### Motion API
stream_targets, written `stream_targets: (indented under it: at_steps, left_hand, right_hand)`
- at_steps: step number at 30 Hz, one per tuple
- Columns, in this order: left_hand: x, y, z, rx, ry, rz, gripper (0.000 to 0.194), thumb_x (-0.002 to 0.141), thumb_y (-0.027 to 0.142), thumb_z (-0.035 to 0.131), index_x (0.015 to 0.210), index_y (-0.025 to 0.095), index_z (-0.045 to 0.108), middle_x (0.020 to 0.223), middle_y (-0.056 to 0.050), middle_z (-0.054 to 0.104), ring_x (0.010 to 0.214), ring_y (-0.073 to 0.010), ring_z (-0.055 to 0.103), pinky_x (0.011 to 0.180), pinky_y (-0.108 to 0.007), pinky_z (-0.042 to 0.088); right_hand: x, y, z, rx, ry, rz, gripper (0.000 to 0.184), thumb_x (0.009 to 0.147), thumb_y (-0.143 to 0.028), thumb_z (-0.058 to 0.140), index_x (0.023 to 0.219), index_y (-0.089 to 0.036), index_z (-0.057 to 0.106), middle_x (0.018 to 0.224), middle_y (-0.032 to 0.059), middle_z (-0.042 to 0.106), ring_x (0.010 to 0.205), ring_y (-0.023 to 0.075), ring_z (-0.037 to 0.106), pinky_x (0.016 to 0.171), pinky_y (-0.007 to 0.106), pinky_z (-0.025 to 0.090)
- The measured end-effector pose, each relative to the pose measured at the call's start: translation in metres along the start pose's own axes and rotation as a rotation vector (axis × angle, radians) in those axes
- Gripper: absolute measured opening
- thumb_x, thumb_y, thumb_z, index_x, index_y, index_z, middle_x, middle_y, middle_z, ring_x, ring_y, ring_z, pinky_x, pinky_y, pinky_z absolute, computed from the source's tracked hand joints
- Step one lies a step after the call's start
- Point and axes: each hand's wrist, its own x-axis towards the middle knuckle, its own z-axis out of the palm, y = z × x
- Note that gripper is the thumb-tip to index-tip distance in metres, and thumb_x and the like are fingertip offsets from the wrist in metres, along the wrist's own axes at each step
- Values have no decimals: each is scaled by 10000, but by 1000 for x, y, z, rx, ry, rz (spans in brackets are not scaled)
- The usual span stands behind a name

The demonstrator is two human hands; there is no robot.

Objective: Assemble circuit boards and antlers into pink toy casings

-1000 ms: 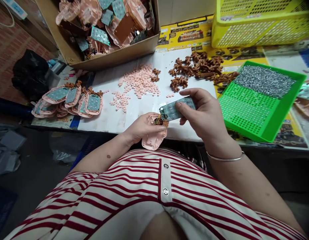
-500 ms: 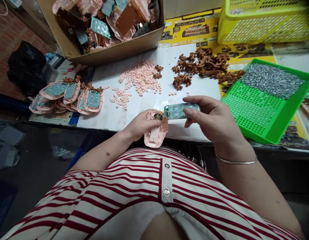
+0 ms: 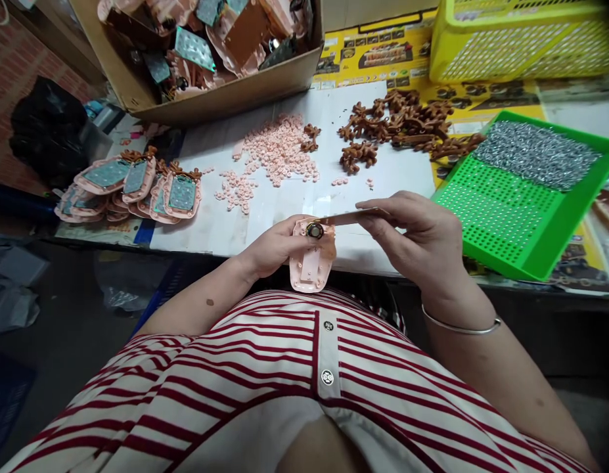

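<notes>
My left hand point(image 3: 279, 246) grips a pink plastic shell point(image 3: 309, 272) by its upper left side, in front of my body. A small round speaker point(image 3: 315, 230) sits at the top of the shell, beside my left thumb. Between the thumb and fingers of my right hand point(image 3: 415, 230) is a circuit board point(image 3: 348, 217), seen nearly edge-on. Its left end is close to the speaker, just above the shell; whether they touch I cannot tell.
Small pink plastic pieces point(image 3: 277, 148) and brown bone-shaped parts point(image 3: 407, 121) lie on the table. Shells with boards point(image 3: 183, 194) are stacked at left. Behind is a full cardboard box point(image 3: 235, 92); at right, a green tray point(image 3: 511, 210) of screws and a yellow basket point(image 3: 521, 56).
My right hand has tilted the circuit board from showing its flat face to nearly edge-on. The shell has shifted slightly right, and the speaker is now more plainly visible.
</notes>
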Motion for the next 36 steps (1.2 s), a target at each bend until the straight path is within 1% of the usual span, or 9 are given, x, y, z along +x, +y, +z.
stream_targets:
  at_steps: [8,13,18,22,25,28,31,34,36]
  left_hand:
    - [1,-1,0,21,-14,-64,417,638,228,849,1014,124,703,923,-61,720,808,-189,663,761,-306,505]
    - [2,-1,-1,29,-39,-40,375,674,259,858,990,122,708,890,-45,706,789,-156,637,751,-270,476]
    - [2,2,-6,-14,-109,-45,418,624,185,845,1020,135,723,924,-55,725,824,-179,653,771,-279,481]
    - [3,3,-8,-79,-165,-56,459,597,160,825,1046,136,739,942,-67,740,818,-184,661,764,-283,482]
    - [4,3,-9,-156,-188,-41,426,636,247,812,1036,113,753,960,-93,753,838,-210,680,798,-306,496]
    - [6,2,-8,-235,-161,-54,397,744,418,776,985,104,759,921,-101,754,841,-223,693,834,-329,513]
    - [8,1,-6,-252,-157,-103,365,775,449,776,906,109,750,836,-84,741,787,-205,689,800,-314,520]
    - [9,1,-3,-218,-137,-83,322,750,370,815,909,100,740,824,-72,734,760,-180,678,775,-285,513]
    - [9,0,-2,-199,-124,-62,340,743,365,826,924,91,738,845,-75,735,759,-173,674,770,-280,511]
  right_hand:
    - [3,-11,10,-38,28,46,191,921,-420,649,866,-287,775,749,40,699,697,192,607,662,366,503]
    - [4,-8,9,-7,-3,-60,109,899,-311,677,930,-302,781,794,39,683,705,177,599,672,358,513]
    - [5,-6,-4,119,-148,-56,117,839,-226,713,877,-316,778,916,40,675,870,196,647,757,372,548]
    - [7,4,-7,271,-69,9,121,776,-187,788,724,-287,744,932,26,689,937,192,646,791,357,536]
    - [7,14,-9,381,-84,-9,122,789,-204,798,712,-288,753,923,25,704,921,175,652,787,332,545]
    - [3,16,-13,459,-213,-75,114,847,-220,750,768,-298,779,949,37,726,873,163,675,746,315,573]
    - [-6,6,-14,553,-325,-41,132,880,-261,716,967,-339,779,968,32,744,879,175,705,762,338,600]
    - [-11,-2,-7,667,-332,122,390,838,-358,770,1214,-381,666,1025,11,740,835,177,713,751,373,623]
    - [-9,-1,2,615,-271,180,440,815,-428,787,1223,-352,641,1066,20,727,828,175,703,774,389,626]
